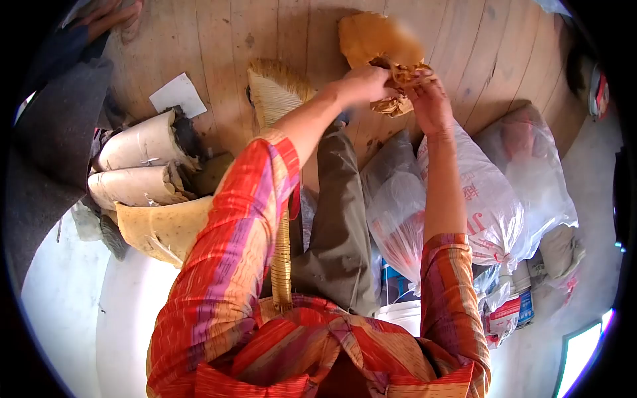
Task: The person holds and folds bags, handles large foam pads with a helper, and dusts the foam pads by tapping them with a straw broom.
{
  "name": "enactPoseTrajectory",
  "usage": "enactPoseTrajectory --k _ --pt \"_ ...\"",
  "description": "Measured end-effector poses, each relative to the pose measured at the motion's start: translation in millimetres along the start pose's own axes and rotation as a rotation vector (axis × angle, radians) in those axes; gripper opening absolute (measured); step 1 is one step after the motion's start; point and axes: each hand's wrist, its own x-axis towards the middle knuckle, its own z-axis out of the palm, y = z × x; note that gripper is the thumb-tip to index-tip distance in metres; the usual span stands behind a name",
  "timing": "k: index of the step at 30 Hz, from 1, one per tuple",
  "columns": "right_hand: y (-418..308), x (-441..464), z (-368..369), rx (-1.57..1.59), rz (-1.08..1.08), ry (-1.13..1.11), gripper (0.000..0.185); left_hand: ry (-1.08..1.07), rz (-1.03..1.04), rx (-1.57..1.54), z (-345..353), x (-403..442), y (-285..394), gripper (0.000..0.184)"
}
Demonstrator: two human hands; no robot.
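An orange-brown bag or sheet [378, 40] lies over the wooden floor at the top centre, its near end bunched into crumpled folds. My left hand [367, 83] grips these folds from the left, fingers partly hidden behind the material. On the right, my right hand [431, 105] has its fingers bent around the same bunched part, and the two hands almost touch. What lies inside the folds is hidden. Left of my hands is a straw broom [279, 93], bristles up, its bound handle running down beside my trouser leg.
Several filled plastic bags [474, 192] stand to the right. Thick rolled sheets [136, 142] and a curved yellowish piece [162, 229] lie at the left, near a white paper [178, 96]. Part of another person [119, 16] shows at the top left.
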Motion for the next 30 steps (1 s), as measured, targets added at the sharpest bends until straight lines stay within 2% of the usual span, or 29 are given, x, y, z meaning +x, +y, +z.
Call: enactPoseTrajectory --k 1,2,4,5,6,7,8,10,11,12,14,15,16,18,19,20,22,23,25,26,28,30 --pt "-6 3 -8 0.138 -0.053 0.061 0.011 -0.050 -0.068 0.017 -5 0 -5 0.037" --pt "-13 6 -21 0.140 -0.059 0.065 0.011 -0.101 -0.136 0.033 -15 -6 -5 0.034" --pt "-26 6 -49 0.538 -0.146 0.151 0.012 0.002 -0.158 0.098 -16 -12 -34 0.028" --pt "-31 6 -59 0.542 -0.148 0.147 0.012 0.110 -0.045 0.059 -18 -22 -49 0.023" --pt "-37 5 -65 0.500 -0.073 0.298 0.017 0.113 -0.044 0.066 -27 -31 -55 0.023" --pt "-39 5 -71 0.453 0.004 0.451 0.022 0.110 -0.099 -0.098 -33 -40 -59 0.023" --pt "-41 0 -66 0.454 0.005 0.450 0.022 0.104 -0.155 -0.264 -37 -48 -60 0.023" --pt "-51 -21 -40 0.128 -0.169 0.417 0.033 0.093 -0.192 -0.292 -38 -59 -56 0.019" --pt "-58 -28 -26 0.098 -0.120 0.315 0.039 0.218 -0.077 -0.169 -32 -64 -56 0.019" --pt "-59 -31 -21 0.097 -0.118 0.314 0.039 0.342 0.036 -0.044 -27 -68 -58 0.019" --pt "-58 -32 -12 -1.116 -0.209 0.126 0.040 0.395 0.049 -0.016 -20 -70 -56 0.020" --pt "-59 -33 -2 -1.625 -0.495 0.124 0.025 0.377 0.024 0.048 -22 -73 -53 0.018" --pt "-63 -29 -5 -1.625 -0.493 0.124 0.025 0.359 0.001 0.113 -24 -75 -50 0.017" --pt "-79 -15 -17 -2.207 -0.303 0.096 0.018 0.321 -0.007 0.139 -30 -77 -50 0.015" --pt "-90 -11 -19 -2.321 -0.080 0.134 0.021 0.284 -0.017 0.167 -33 -79 -51 0.015" --pt "-103 -12 -14 -2.348 -0.170 0.117 0.026 0.291 -0.020 0.170 -37 -81 -47 0.015" --pt "-130 -5 0 -1.816 -0.170 0.072 0.028 0.463 0.180 0.039 -40 -87 -27 0.014" --pt "-135 -9 13 -1.819 -0.167 0.072 0.028 0.481 0.258 0.043 -40 -92 -11 0.011" --pt "-130 -24 41 -1.613 -0.442 -0.126 0.027 0.529 0.250 -0.012 -32 -102 7 0.011" --pt "-124 -25 42 -1.611 -0.442 -0.129 0.027 0.557 0.224 -0.066 -32 -107 12 0.012" --pt "-106 -24 44 -1.113 -0.620 0.006 0.025 0.627 0.209 -0.055 -44 -118 11 0.012" --pt "-91 -25 55 -1.014 -0.623 0.017 0.023 0.685 0.199 -0.042 -48 -124 6 0.012"
